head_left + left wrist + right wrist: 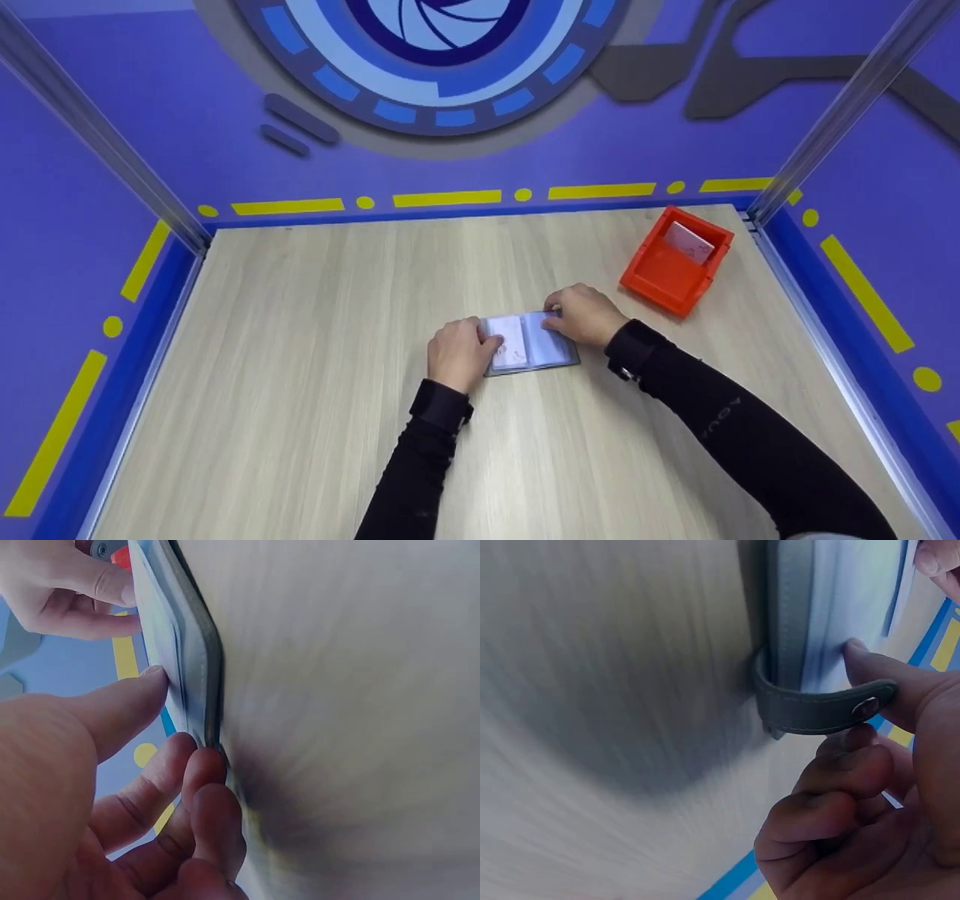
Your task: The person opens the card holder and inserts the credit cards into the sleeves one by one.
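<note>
A small card holder [551,349] with a dark stitched cover lies spread on the wooden table, its clear plastic pages facing up. Its left page holds a pale card with a pinkish pattern [513,352]. My left hand [457,352] pinches the left edge, thumb on the page and fingertips at the cover's corner. On the other side, my right hand [589,315] grips the right edge, its thumb pressing the bluish page. In the right wrist view, a strap with a metal snap [810,712] curves up from the cover, between that thumb and the curled fingers.
Toward the back right of the table [315,337] stands a red plastic box [660,277], with a pinkish-white card [688,243] leaning inside it. Blue-purple panels with yellow markings [447,198] enclose the table at the back and both sides.
</note>
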A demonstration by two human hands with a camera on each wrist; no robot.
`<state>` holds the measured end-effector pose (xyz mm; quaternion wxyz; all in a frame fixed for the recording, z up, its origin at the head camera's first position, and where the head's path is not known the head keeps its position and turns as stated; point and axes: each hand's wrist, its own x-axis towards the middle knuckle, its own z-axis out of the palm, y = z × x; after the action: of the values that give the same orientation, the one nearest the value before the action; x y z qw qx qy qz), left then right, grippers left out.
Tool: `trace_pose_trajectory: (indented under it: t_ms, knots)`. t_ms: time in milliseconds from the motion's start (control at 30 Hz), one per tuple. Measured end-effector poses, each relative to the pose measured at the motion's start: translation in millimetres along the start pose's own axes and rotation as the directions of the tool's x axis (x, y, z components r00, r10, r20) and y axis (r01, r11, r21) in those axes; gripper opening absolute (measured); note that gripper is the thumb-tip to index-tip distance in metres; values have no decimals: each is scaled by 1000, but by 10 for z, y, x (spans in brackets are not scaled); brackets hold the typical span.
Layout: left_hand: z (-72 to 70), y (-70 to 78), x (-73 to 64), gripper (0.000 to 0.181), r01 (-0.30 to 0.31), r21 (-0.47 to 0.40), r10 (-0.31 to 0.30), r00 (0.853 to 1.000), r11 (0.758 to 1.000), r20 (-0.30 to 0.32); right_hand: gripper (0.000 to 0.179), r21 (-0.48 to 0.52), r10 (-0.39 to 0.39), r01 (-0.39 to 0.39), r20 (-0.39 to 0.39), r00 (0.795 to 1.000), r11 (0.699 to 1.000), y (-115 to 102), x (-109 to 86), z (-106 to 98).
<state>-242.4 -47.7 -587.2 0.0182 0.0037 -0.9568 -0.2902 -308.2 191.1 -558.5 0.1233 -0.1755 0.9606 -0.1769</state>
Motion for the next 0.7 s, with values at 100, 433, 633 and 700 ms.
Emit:
trace_pose_trajectory:
  t_ms: [100, 433, 633, 700]
  knots:
    - [-11, 19, 9, 37, -8, -2, 8, 1000, 1000, -4, 28, 2, 8, -8, -4, 1000, 1000, -2, 11, -32]
    - [-8, 24, 14, 35, -9, 2, 9, 1000, 1000, 4, 15, -22, -17, 16, -49, 999, 1000, 5, 24, -55]
    - [13, 7, 7, 35, -6, 11, 6, 1000, 1000, 1, 10, -24, -28, 28, -38, 999, 999, -11, 37, -49]
    - [15, 6, 1, 35, -4, 13, 4, 1000, 1000, 3, 8, -36, -44, 43, -41, 998, 998, -8, 35, -48]
